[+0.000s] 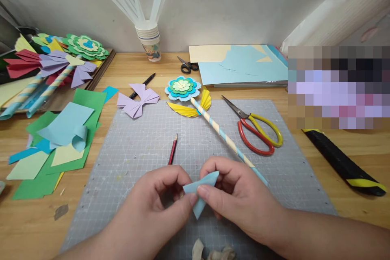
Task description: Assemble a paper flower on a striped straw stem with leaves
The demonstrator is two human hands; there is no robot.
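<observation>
1. Near the front edge of the grey cutting mat (146, 138), centre: one small light-blue folded paper piece (201, 191), pinched between both hands just above the mat.
2. Left hand (158, 199): thumb and forefinger closed on the left end of the piece. Right hand (234, 195): fingertips closed on its right end, with one pointed flap standing up and another hanging down.
3. Step in hand, as judged: creasing or pleating the blue piece at its middle. The next move would call for a firm pinch at the centre while the flaps are kept even.
4. On the mat, far of the hands: one red pencil (172, 151); one striped paper stick (225, 136) bearing two yellow pleated leaves and one layered blue-green paper flower (183, 87); one lilac paper bow (137, 100); one pair of red-and-yellow scissors (256, 128).
5. On the wooden surface (24, 227), far: one pair of black scissors (186, 65), one black pen (143, 85), one stack of paper cups (149, 42) holding clear sticks, and sheets of blue and cream paper (240, 67).
6. Left: loose green, blue and yellow paper offcuts (61, 142); finished flowers on sticks behind them, number unclear.
7. Right: one black-and-yellow tool (344, 162), kind unclear.
</observation>
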